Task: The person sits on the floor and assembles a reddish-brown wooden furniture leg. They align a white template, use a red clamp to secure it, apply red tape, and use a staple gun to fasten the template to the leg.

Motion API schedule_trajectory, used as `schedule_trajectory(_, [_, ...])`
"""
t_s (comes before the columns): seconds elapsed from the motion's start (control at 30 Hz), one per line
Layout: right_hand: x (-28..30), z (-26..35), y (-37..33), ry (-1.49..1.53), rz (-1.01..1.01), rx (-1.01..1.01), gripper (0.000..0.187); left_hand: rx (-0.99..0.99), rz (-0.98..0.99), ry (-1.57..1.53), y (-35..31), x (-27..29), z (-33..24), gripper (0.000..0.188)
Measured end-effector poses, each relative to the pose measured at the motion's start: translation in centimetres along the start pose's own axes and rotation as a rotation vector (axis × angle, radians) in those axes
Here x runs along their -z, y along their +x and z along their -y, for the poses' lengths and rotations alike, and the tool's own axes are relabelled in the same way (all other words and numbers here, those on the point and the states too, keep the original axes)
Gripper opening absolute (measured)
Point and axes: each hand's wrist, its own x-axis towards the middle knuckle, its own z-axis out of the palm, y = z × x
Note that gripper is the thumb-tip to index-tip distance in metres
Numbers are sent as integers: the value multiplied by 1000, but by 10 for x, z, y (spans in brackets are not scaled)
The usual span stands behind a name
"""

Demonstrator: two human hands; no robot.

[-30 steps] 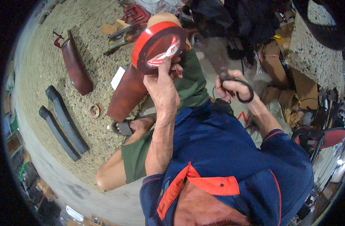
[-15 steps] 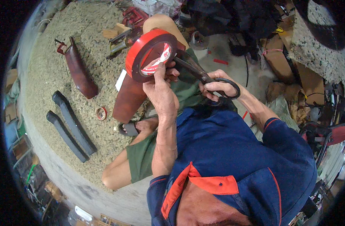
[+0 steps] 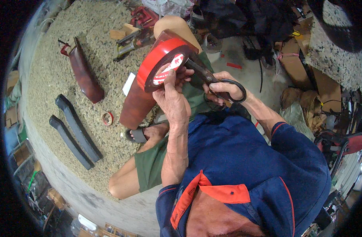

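Note:
My left hand (image 3: 172,93) is closed on a large roll of red tape (image 3: 148,67), its thumb on the white-and-red inner core. A pair of dark scissors (image 3: 204,75) is in my right hand (image 3: 222,87), fingers at the black handle loops. The blades point up and left and reach the roll's right side; whether they are parted I cannot tell. Beneath the roll, a long reddish-brown curved piece (image 3: 138,104) lies across my leg. The roll covers part of it.
On the speckled foam mat (image 3: 70,138) at left lie two dark grey curved strips (image 3: 76,126), another reddish-brown piece (image 3: 84,75) with a red clamp, and a small tape roll (image 3: 107,118). Red scraps (image 3: 234,65) lie on the floor. Cardboard (image 3: 293,67) and dark cloth (image 3: 248,23) crowd the right.
The tape roll has tipped, showing more of its red outer face, and shifted slightly right and down. The scissors have moved a little left, closer to my left hand.

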Motion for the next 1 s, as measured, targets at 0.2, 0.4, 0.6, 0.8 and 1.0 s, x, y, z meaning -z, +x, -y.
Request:
schedule_trajectory(0.2, [-3,0,5,-57,-82,-42,36,-28,10,-11,1,0,3,26])
schedule_trajectory(0.4, [0,-15,6,101,65,-7,44,20,55,-156,4,20,3,31])
schedule_trajectory(0.6, [6,-28,14,474,497,3,67,-62,-127,-324,13,93,-9,31])
schedule_trajectory(0.8, [35,46,5,72,-7,261,60,-50,-180,-286,25,153,-5,32])
schedule_trajectory(1.0, [-2,53,56,-799,-623,462,54,-12,-225,-204,24,159,0,34])
